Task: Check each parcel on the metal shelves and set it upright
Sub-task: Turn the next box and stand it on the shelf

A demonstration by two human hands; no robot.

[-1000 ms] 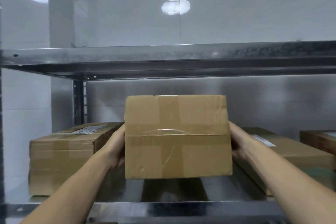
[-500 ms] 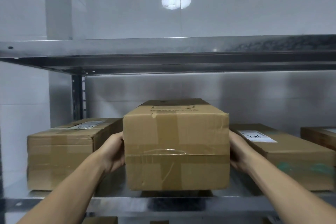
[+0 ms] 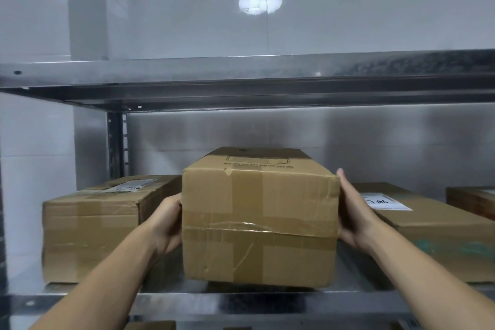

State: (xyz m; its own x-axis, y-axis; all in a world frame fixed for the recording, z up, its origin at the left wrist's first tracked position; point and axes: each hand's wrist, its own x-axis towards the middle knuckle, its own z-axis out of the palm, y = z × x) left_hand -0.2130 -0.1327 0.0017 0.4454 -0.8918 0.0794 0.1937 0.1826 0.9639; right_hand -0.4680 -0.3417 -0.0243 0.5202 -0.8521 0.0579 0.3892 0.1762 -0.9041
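Partly hidden, both hands (image 3: 351, 215) flank the parcel (image 3: 258, 225).

- I am wearing the only camera on my head, looking straight ahead into the metal shelf (image 3: 241, 300) at about parcel height.
- It is sitting close, with my forearms reaching in from the bottom edge.
- No second view is sharing this scene.

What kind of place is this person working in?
Probably a parcel storeroom: metal shelving, taped cardboard boxes, one held between both hands, and a box with a shipping label beside it.
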